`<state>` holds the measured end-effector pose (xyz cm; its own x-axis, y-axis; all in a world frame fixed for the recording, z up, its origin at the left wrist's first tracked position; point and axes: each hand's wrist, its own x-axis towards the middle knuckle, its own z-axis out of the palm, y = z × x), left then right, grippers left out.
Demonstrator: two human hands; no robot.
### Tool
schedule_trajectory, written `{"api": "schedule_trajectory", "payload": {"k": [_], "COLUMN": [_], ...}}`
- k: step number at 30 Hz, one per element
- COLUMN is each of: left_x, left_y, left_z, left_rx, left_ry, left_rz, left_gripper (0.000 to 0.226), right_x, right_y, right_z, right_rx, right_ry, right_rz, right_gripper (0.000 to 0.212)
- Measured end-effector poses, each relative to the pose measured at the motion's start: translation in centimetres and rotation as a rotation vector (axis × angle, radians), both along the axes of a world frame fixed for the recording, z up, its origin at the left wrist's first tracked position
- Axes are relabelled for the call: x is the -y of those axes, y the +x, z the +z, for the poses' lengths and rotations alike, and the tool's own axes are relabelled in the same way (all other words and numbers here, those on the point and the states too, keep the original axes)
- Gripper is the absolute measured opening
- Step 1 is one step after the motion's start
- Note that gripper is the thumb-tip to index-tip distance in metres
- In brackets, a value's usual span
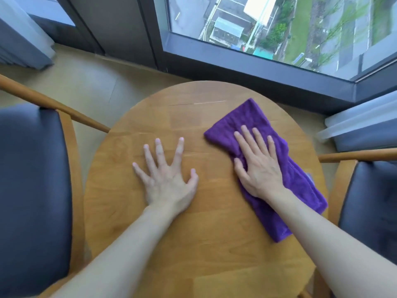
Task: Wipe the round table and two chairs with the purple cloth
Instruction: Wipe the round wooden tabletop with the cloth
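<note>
— So, where is the purple cloth (266,166)?
— Folded into a long strip on the right half of the round wooden table (193,244), running from the far side toward the near right edge.
— And the hands?
— The right hand (256,166) lies flat on the middle of the cloth, fingers straight and slightly apart, thumb out to the side, palm pressing down. The left hand (166,175) rests palm-down on the bare wood just left of the cloth, fingers spread wide, holding nothing.
— Chairs?
— One on each side. The left chair (32,179) shows a dark padded seat in a wooden frame, its armrest reaching the table's edge. The right chair (369,201) sits close against the table's right edge. A window (279,24) looks down on buildings beyond the table.
</note>
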<state>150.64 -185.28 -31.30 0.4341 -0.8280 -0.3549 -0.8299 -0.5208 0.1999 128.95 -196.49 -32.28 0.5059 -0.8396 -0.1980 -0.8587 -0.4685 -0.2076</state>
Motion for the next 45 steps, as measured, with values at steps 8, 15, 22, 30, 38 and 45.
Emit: {"api": "schedule_trajectory", "payload": {"k": [8, 15, 22, 30, 38, 45], "left_x": [-1.4, -1.1, -1.4, -1.4, -1.5, -1.7], "left_y": [-7.3, -7.1, -7.0, -7.0, -7.1, -7.0], "left_z": [-2.6, -3.0, -3.1, -2.4, -2.7, -2.9], "left_rx": [0.145, 0.168, 0.154, 0.158, 0.144, 0.16], "left_ry": [-0.02, -0.084, -0.089, -0.05, -0.107, -0.114], "left_rz": [-0.123, -0.114, -0.099, -0.086, -0.09, -0.087], "left_gripper": [0.094, 0.086, 0.079, 0.078, 0.079, 0.08], "right_x": [5.9, 1.1, 4.5, 3.0, 2.3, 5.0], "right_y": [4.3, 2.9, -5.3, 3.4, -5.1, 3.5], "right_z": [-1.0, -0.2, -0.5, -1.1, -0.9, -1.3], "right_rx": [-0.011, 0.064, 0.026, 0.046, 0.06, 0.039], "right_ry": [-0.017, -0.037, -0.042, -0.091, -0.12, -0.114], "right_rz": [-0.391, 0.006, 0.086, -0.309, -0.064, -0.533], "right_gripper": [0.07, 0.065, 0.068, 0.068, 0.061, 0.069]}}
